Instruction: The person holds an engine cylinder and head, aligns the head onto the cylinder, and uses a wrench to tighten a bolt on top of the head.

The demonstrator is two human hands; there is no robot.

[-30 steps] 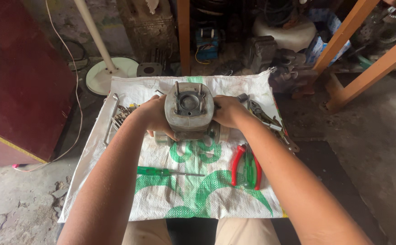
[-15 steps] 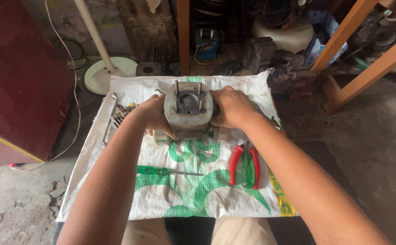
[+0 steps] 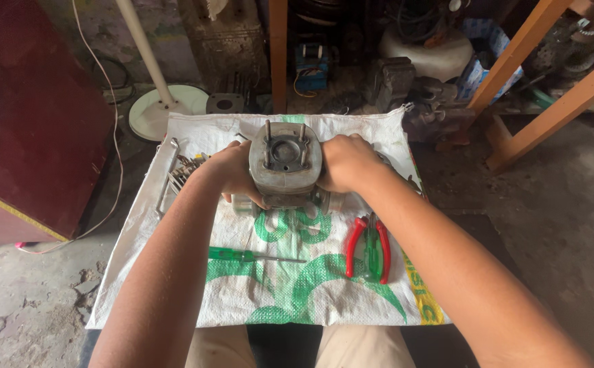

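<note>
Both hands, left hand and right hand, grip closed on the engine cylinder over the sack; screwdriver and pliers lie untouched, 4 studs bare.

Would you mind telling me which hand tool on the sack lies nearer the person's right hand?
The red-handled pliers, just below the right hand; the green-handled screwdriver lies further left, under the left forearm.
</note>
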